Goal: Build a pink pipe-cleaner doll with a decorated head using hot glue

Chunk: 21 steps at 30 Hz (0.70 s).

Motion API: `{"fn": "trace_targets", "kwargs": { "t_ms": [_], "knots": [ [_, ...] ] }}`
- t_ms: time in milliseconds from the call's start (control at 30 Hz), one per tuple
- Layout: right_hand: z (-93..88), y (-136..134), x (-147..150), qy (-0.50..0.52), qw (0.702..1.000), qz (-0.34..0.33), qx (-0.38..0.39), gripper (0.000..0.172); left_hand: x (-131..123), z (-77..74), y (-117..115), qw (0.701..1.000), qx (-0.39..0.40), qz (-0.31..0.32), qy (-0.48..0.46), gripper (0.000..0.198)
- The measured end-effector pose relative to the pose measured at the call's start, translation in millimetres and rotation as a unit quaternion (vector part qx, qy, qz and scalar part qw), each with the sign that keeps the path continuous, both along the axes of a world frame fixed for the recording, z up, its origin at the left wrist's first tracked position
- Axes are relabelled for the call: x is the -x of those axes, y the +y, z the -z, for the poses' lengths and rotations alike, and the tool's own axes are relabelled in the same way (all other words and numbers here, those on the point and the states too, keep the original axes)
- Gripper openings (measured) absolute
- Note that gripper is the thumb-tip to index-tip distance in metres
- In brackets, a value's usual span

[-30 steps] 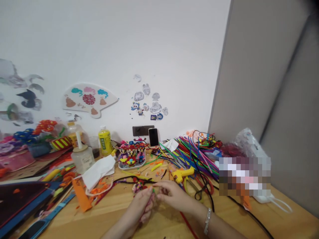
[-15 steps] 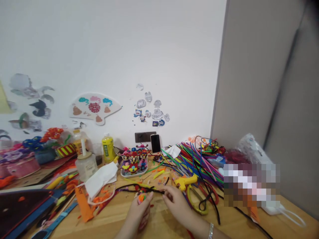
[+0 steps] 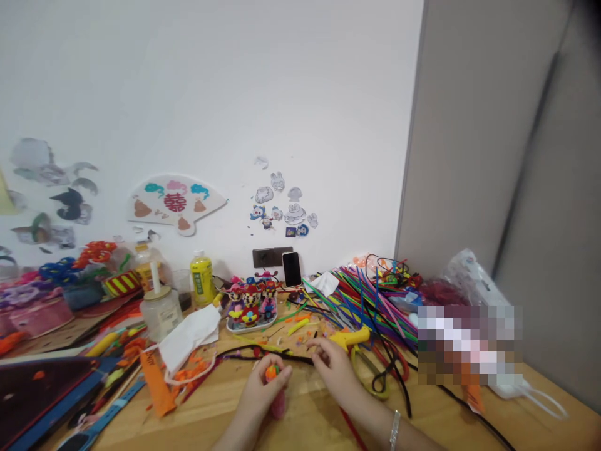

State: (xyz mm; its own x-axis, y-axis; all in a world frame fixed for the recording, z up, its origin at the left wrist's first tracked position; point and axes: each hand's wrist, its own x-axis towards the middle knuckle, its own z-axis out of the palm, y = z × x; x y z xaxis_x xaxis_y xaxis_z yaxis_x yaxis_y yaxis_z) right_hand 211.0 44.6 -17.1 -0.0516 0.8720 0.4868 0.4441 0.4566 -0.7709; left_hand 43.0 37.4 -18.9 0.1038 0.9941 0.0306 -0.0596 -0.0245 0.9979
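My left hand (image 3: 263, 389) is closed round a small pink fuzzy craft piece (image 3: 278, 404). Its orange and green top (image 3: 273, 373) shows between thumb and fingers, while the palm hides the rest. To the right, my right hand (image 3: 334, 371) hovers above the table with bent fingers slightly apart, and I see nothing clearly held in it. Beyond both hands, black pipe cleaners (image 3: 248, 354) lie across the wood. A yellow glue gun (image 3: 350, 339) rests just past my right hand.
Small decorated figures (image 3: 251, 305) stand in a white tray (image 3: 251, 328) ahead. A phone (image 3: 292, 269) leans at the wall. Many coloured pipe cleaners (image 3: 370, 300) spread rightward. A glass jar (image 3: 161, 313), white tissue (image 3: 190, 338) and yellow bottle (image 3: 202, 277) are at left.
My right hand has lifted away from my left hand, upward and to the right. The pink craft piece has turned more upright in my left hand, showing more of its top.
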Motion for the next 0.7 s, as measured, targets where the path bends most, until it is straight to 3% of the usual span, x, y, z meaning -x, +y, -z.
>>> {"fn": "trace_targets", "kwargs": {
  "t_ms": [267,500,700],
  "knots": [
    [0.5,-4.2,1.6,-0.012,0.999,-0.032,0.006,0.024,-2.7,-0.3,-2.1,0.997,-0.052,0.022,-0.046,0.048],
    [-15.4,-28.5,10.4,-0.094,0.983,-0.157,0.001,0.038,0.9,12.3,-4.7,0.997,-0.080,0.011,-0.005,0.047],
    [-7.1,-22.1,10.1,-0.086,0.991,-0.102,0.027,0.014,-2.1,8.8,-9.5,0.994,-0.088,0.039,0.043,0.040]
  ]
}}
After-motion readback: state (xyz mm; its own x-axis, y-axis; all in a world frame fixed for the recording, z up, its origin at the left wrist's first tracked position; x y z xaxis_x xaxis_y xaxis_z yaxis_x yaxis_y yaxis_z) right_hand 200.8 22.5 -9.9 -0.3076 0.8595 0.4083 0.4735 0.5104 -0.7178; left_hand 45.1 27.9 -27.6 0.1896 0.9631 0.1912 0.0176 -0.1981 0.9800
